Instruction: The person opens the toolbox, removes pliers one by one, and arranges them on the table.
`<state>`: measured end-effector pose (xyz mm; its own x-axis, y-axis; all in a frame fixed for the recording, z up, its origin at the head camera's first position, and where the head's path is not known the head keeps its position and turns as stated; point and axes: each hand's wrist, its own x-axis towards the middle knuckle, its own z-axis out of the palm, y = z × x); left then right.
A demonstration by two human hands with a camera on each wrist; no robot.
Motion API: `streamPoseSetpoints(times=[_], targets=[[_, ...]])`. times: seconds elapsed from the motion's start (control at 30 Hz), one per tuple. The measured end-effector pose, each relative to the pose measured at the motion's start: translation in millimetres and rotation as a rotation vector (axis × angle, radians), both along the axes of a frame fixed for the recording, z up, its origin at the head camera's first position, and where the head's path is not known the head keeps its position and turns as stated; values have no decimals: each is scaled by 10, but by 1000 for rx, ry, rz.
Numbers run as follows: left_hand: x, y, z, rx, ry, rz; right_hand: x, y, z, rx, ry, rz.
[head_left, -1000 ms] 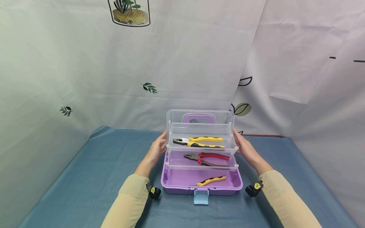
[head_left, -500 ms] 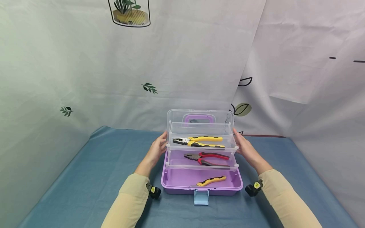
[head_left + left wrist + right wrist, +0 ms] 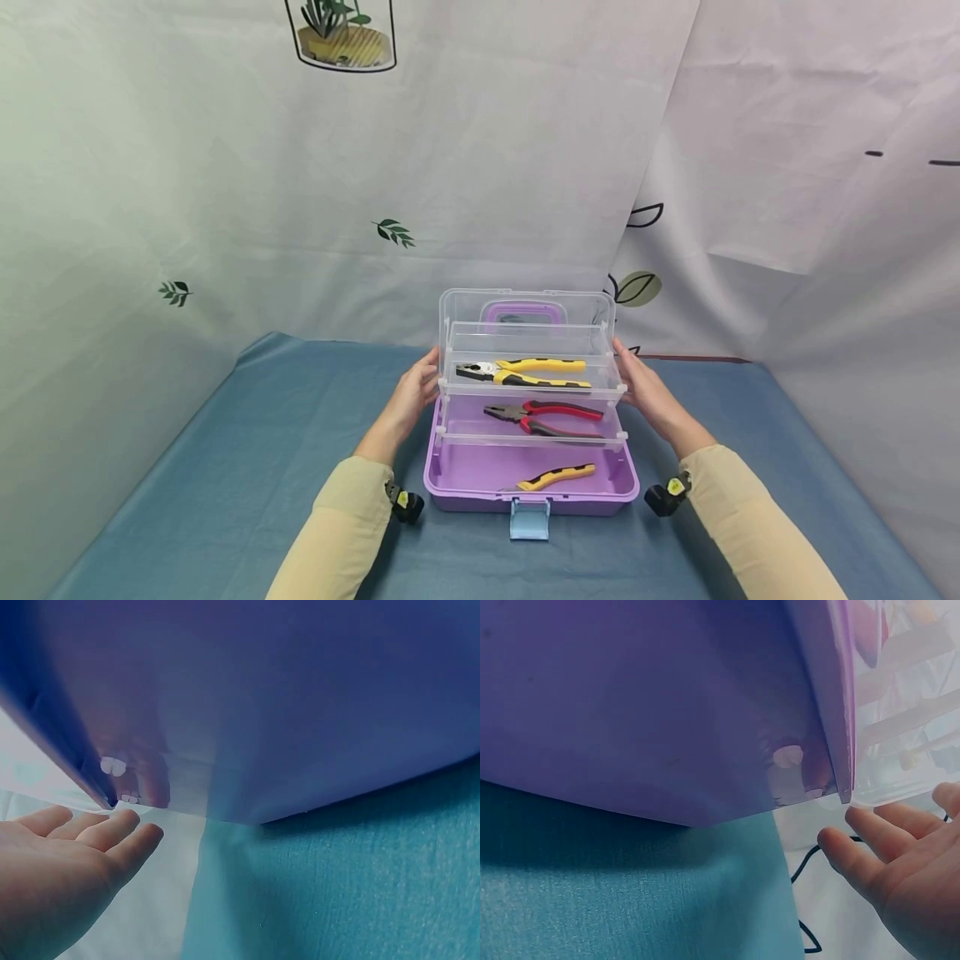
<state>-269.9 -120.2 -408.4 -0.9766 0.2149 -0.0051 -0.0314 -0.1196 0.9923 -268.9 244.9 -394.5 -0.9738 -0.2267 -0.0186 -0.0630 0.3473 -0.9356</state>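
Observation:
A purple toolbox sits with its clear lid raised and its clear trays fanned out in steps. Yellow-and-black pliers lie in the upper tray and red-and-black pliers in the lower one. One yellow-and-black handle shows in the base; its tool's head is hard to make out. At the box's left side is my left hand, its fingers extended near the rear corner. My right hand mirrors it on the right. In both wrist views the fingers are loosely extended, gripping nothing; contact is unclear.
Blue cloth covers the table under the box. Pale printed fabric hangs close behind and along both sides. A light blue latch hangs down at the toolbox's front.

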Motion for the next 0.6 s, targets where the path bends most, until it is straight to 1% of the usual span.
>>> streamPoseSetpoints(times=[0.23,0.37,0.6], targets=[[-20,-5,-16,16,-4,-8,-15,-11,8,8,-1,2],[-41,-2,-26,18,-18,-7,-12,-17,18,-2,-7,-3],[-56,9,-24,16,-50,-8,-24,-37,0,14,-29,-16]])
